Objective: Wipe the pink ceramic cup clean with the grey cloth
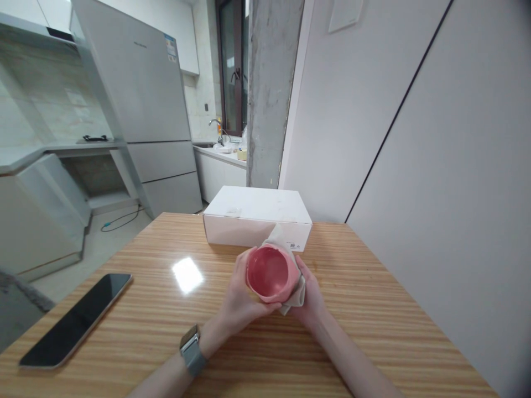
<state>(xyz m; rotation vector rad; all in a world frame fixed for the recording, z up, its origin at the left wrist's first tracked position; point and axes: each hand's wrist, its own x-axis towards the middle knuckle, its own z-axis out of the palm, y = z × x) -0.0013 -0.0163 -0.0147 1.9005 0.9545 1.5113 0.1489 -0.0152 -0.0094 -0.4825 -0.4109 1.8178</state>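
Note:
A pink cup-like vessel [270, 272] is tilted so that its round opening faces me, and the inside looks bare. My left hand [240, 296] is closed around its left side, with the thumb along the lower rim. At the right side, my right hand [309, 298] presses a pale beige cloth [297, 296] against the outer wall. One corner of the cloth sticks up behind the rim. The right fingertips are partly hidden behind the vessel and cloth. Both hands are above the wooden table [365, 331].
A closed white box [257, 207] lies on the table just beyond my hands. A dark-screened phone [77, 320] rests near the left edge. A white wall [415, 193] borders the table's right side. Past the far left stand a fridge [141, 83] and kitchen counters.

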